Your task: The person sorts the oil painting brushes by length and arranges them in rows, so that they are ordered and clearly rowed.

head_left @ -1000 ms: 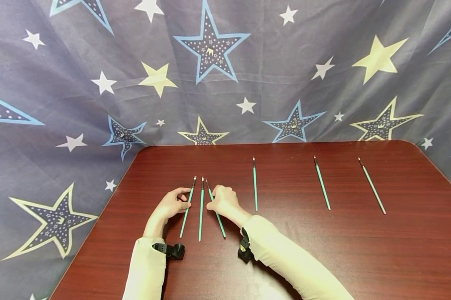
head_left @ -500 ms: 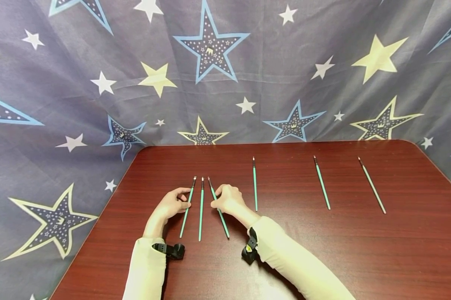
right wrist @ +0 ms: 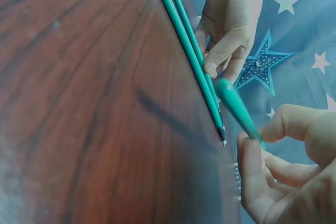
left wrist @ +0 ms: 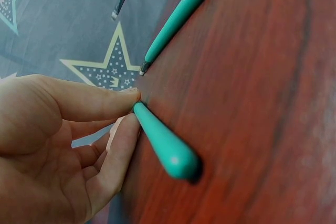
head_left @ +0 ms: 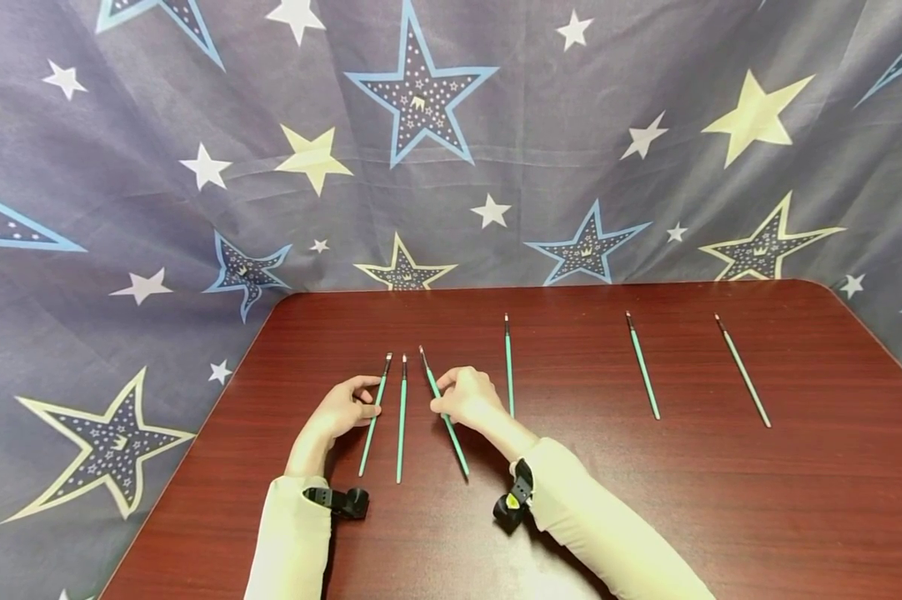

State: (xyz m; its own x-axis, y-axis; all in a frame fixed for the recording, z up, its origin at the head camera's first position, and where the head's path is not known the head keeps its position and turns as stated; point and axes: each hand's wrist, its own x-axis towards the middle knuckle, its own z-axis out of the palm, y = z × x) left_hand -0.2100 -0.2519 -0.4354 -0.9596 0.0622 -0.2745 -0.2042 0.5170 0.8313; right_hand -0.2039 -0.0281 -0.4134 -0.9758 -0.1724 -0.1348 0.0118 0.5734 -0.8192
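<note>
Pinching the leftmost brush [head_left: 369, 442], the left hand [head_left: 340, 408] sits over the left part of the table [head_left: 721, 500], thumb and fingers closed on the teal handle; my left wrist view shows the handle's rounded end low over the table. On the head feed I have the right hand [head_left: 469, 398] grasping the slanted brush [head_left: 458, 447] between thumb and fingers, its bristle end pointing away and to the left. From the right wrist view I make out that handle's blunt end raised off the table, its shadow [right wrist: 170, 119] falling apart from it; whether the bristle tip touches the table I cannot tell. Between the two hands I see the middle brush [head_left: 402, 425] lying flat, near both held ones. Farther right I count three more: the fourth brush [head_left: 509, 367] near the right hand, then the fifth brush [head_left: 643, 367] and the sixth brush [head_left: 744, 372], well apart from it. Behind hangs a grey-blue backdrop [head_left: 526, 108] printed with stars.
</note>
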